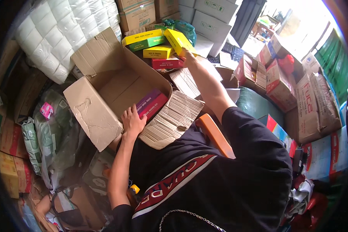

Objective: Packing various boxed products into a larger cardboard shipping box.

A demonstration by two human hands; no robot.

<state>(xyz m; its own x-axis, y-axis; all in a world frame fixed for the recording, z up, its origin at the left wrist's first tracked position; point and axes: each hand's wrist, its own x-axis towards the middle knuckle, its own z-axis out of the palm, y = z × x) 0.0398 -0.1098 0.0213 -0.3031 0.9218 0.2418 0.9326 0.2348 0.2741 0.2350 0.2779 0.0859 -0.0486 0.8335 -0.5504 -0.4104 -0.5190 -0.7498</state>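
An open cardboard carton (118,83) stands in front of me with its flaps folded outward. Inside it, along the near right wall, lie a slim purple box (149,99) and a slim red box (158,108), side by side. My left hand (133,120) reaches over the carton's near edge, its fingers and thumb closed about the left end of these boxes. Beyond the carton, my right hand (188,58) grips the near end of a yellow box (178,41), which is tilted. Part of that grip is hidden by the hand itself.
Beside the yellow box lie a green box (146,43), more yellow boxes (158,52) and a dark red box (167,63). White-wrapped packs (67,34) stand far left. Cartons (284,87) crowd the right. An orange plastic bar (215,135) is close to my body.
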